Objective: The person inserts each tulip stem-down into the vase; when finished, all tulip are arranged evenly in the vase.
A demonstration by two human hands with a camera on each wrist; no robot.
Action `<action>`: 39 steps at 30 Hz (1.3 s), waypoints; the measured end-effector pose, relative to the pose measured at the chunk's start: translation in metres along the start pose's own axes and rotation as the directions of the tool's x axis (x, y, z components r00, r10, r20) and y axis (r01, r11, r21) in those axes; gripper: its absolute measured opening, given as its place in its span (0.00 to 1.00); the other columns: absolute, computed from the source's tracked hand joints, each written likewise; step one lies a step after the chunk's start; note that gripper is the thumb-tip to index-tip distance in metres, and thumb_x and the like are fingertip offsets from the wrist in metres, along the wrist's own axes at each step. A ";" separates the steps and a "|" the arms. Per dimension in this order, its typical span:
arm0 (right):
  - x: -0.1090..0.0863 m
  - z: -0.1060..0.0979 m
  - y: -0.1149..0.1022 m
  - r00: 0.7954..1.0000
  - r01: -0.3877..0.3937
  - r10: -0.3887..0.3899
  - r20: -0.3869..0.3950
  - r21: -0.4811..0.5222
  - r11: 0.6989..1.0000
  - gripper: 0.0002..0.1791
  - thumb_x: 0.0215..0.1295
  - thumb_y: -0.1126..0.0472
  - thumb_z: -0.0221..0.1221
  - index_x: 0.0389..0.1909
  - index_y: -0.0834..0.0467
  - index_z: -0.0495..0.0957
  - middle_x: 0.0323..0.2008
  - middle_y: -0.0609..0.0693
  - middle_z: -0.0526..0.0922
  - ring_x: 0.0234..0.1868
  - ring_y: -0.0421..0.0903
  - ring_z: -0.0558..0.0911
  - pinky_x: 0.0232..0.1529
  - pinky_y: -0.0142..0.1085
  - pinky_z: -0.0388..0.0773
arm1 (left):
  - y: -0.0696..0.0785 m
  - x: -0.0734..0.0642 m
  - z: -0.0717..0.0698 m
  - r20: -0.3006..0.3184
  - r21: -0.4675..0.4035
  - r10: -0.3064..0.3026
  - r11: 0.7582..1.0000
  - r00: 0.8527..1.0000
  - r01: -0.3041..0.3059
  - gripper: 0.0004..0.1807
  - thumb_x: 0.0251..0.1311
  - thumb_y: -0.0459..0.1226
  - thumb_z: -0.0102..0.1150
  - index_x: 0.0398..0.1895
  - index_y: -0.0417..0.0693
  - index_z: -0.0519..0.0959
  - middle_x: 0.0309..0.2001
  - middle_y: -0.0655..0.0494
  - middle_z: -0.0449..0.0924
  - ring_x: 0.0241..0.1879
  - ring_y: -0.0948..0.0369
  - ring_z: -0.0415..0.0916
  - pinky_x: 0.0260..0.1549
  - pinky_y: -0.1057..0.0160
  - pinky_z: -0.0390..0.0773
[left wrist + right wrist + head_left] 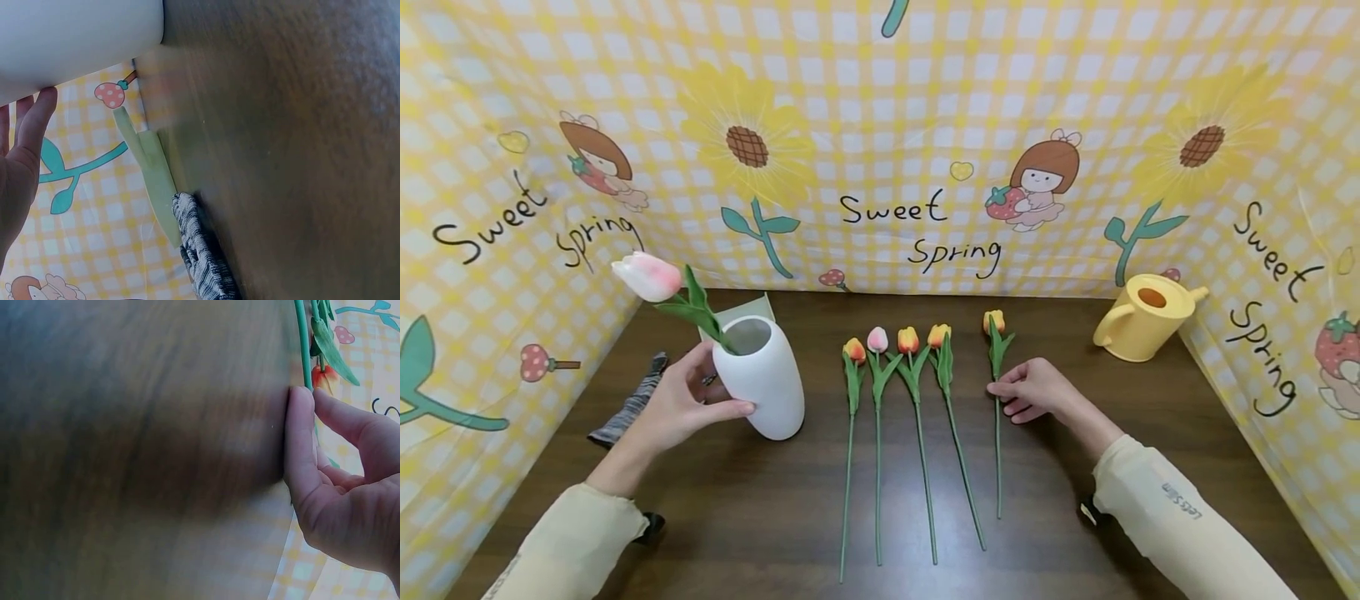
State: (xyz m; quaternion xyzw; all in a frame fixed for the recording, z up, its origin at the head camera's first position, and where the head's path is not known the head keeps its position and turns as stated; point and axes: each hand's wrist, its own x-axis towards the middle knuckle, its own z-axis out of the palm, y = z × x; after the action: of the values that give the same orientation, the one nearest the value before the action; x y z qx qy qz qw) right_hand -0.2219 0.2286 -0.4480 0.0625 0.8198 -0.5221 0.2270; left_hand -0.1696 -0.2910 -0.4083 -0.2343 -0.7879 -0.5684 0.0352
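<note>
My left hand (pixel 681 400) grips a white vase (pixel 767 387) from its left side, thumb across the front and the other fingers partly hidden behind it. A pink-and-white tulip (pixel 651 277) stands in the vase, leaning left over the rim. With thumb and forefinger, my right hand (pixel 1033 390) pinches the green stem of a yellow-orange tulip (pixel 994 322) at the table, just below its leaves. In the right wrist view the stem (pixel 304 347) runs into those fingertips. Left of it lie several more tulips side by side, among them a pink one (pixel 877 339) and an orange one (pixel 908 339).
A yellow watering can (pixel 1146 321) stands at the back right of the brown table (pixel 737 533). Behind the left hand lie a grey knitted item (pixel 632 404) and a pale green object (pixel 153 169). Checkered cloth walls (pixel 880 125) enclose the back and both sides.
</note>
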 end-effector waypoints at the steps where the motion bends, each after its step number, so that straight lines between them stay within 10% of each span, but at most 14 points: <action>1: 0.001 0.000 0.000 1.000 -0.005 0.005 -0.001 0.006 1.000 0.17 0.65 0.58 0.69 0.44 0.68 0.81 0.28 0.52 0.83 0.24 0.44 0.84 0.28 0.41 0.87 | 0.000 0.000 0.000 0.001 0.003 0.000 1.000 1.000 0.000 0.45 0.45 0.19 0.76 0.69 0.43 0.68 0.54 0.45 0.78 0.48 0.56 0.85 0.44 0.59 0.85; 26: -0.006 -0.005 0.001 0.999 -0.006 0.002 0.032 0.127 0.992 0.18 0.67 0.63 0.65 0.51 0.71 0.74 0.32 0.56 0.83 0.26 0.46 0.85 0.31 0.42 0.87 | 0.002 0.001 -0.001 0.020 0.001 0.009 1.000 1.000 -0.009 0.45 0.45 0.18 0.75 0.68 0.41 0.67 0.54 0.46 0.78 0.47 0.56 0.84 0.45 0.59 0.85; 39: -0.037 -0.026 -0.036 0.971 0.114 -0.176 0.161 0.333 0.936 0.15 0.72 0.63 0.62 0.52 0.69 0.76 0.39 0.56 0.87 0.34 0.46 0.87 0.40 0.44 0.87 | 0.002 0.003 0.000 0.021 -0.001 0.023 1.000 1.000 -0.023 0.45 0.45 0.18 0.74 0.69 0.42 0.67 0.55 0.46 0.78 0.48 0.56 0.83 0.44 0.60 0.85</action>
State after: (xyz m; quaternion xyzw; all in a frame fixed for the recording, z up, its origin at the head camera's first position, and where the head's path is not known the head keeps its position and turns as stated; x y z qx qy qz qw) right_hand -0.2096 0.2406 -0.3929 -0.0120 0.7009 -0.6675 0.2512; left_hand -0.1717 -0.2896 -0.4057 -0.2492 -0.7852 -0.5660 0.0335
